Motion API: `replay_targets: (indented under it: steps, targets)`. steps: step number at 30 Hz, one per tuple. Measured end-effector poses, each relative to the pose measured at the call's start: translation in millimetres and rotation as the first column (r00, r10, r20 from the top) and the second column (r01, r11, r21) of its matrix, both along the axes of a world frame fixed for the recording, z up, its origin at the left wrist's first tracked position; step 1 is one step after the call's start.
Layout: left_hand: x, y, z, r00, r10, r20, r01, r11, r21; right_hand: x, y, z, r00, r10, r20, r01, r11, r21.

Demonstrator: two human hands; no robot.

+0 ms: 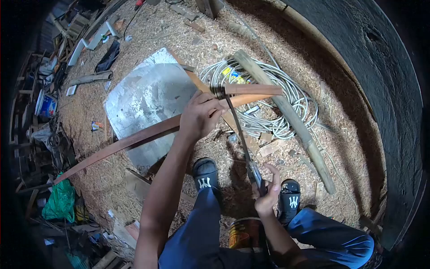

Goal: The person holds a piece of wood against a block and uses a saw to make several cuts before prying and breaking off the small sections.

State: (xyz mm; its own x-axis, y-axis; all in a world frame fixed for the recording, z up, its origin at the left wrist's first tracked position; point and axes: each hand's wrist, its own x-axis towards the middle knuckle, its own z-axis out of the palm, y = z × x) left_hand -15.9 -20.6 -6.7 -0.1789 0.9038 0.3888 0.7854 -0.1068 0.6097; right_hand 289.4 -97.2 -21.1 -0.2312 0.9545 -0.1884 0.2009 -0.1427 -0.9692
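My left hand point(200, 115) is closed around a long, slightly curved reddish-brown wooden strip point(127, 141). The strip slants from the lower left up past my fist, and its blocky end lies over the coil of pale cable. In my right hand point(268, 193) is the handle of a long, narrow, dark-bladed tool point(244, 141); my index finger is partly raised off the grip. The blade runs up from my fist, and its upper part overlaps the strip just right of my left fingers. Whether it is a saw or a knife I cannot tell.
Wood shavings cover the floor. A worn metal sheet point(148, 96), the cable coil point(309, 105) and a round wooden pole point(293, 119) lie ahead. A bucket point(246, 231) stands between my legs. At left are scrap wood and a green bag point(59, 201); at right, a large dark curved surface point(380, 89).
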Motion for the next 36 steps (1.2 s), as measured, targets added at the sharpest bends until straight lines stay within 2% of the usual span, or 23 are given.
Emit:
replay_targets:
  steps: [2, 3, 4, 5, 7, 10, 12, 13, 15, 19, 22, 26, 28, 29, 32, 34, 36]
  targets:
    - [4, -3, 1, 1.0, 0.002, 0.013, -0.001, 1.0, -0.015, -21, 23, 15, 0.964, 0.016, -0.266, -0.037, 0.997, -0.074]
    - [3, -2, 1, 1.0, -0.002, -0.008, 0.002, 1.0, -0.016, -59, 37, 21, 0.982, -0.145, -0.122, 0.128, 0.982, -0.138]
    - [2, -3, 1, 1.0, -0.001, -0.028, 0.001, 1.0, -0.017, -65, 64, 16, 0.994, 0.004, -0.106, -0.002, 1.0, 0.027]
    - [0, -2, -1, 0.999, -0.003, -0.035, 0.002, 1.0, -0.016, -86, 85, -12, 0.998, 0.056, -0.011, -0.049, 0.946, 0.319]
    - [-6, 1, -3, 0.999, -0.017, -0.027, 0.017, 1.0, -0.01, -104, 89, 11, 0.99, 0.091, -0.111, -0.089, 0.996, 0.025]
    - [-2, -1, 1, 0.999, 0.021, -0.031, -0.022, 0.999, -0.037, -65, 48, 19, 0.998, 0.033, -0.058, -0.03, 0.998, 0.055]
    - [1, -1, 2, 0.999, 0.02, -0.032, -0.022, 0.999, -0.047, -24, 14, 21, 0.999, 0.023, -0.03, -0.027, 0.988, -0.155]
    - [2, -2, 1, 0.999, 0.022, -0.041, -0.025, 0.997, -0.066, -21, 15, 22, 0.999, 0.027, -0.025, -0.031, 0.987, -0.158]
    - [1, -4, -1, 0.999, 0.027, -0.031, -0.029, 0.997, -0.07, -21, 16, 31, 0.993, 0.116, 0.023, -0.118, 0.98, 0.157]
    - [-3, -1, -3, 0.999, 0.029, -0.046, -0.033, 0.996, -0.083, -86, 69, 18, 0.989, 0.14, -0.046, -0.133, 0.984, 0.12]
    - [-2, -2, -2, 1.0, -0.011, -0.001, 0.011, 0.999, -0.04, -85, 63, 22, 0.983, 0.09, -0.162, -0.08, 0.994, 0.068]
    - [-2, 0, 0, 1.0, 0.02, 0.018, -0.018, 0.996, -0.082, -30, 19, 18, 0.993, 0.105, -0.047, -0.098, 0.986, 0.135]
    - [2, -3, -2, 0.999, 0.024, 0.033, -0.023, 1.0, -0.011, -20, 14, 27, 0.997, 0.074, -0.029, -0.077, 0.99, -0.115]
    - [4, -3, -3, 0.999, 0.017, 0.036, -0.016, 1.0, -0.016, -26, 20, 23, 0.997, 0.066, -0.026, -0.069, 0.99, -0.12]
    - [-4, 0, -6, 1.0, -0.012, -0.02, 0.011, 1.0, -0.019, -80, 66, 16, 0.994, 0.113, 0.003, -0.113, 0.994, -0.013]
    - [-6, 1, -6, 0.999, -0.021, -0.034, 0.019, 0.999, -0.034, -98, 74, -1, 0.989, 0.105, -0.1, -0.091, 0.986, 0.139]
    - [-6, -5, -6, 0.999, -0.02, -0.039, 0.018, 0.998, -0.059, -76, 53, 1, 0.991, 0.09, -0.095, -0.084, 0.994, 0.063]
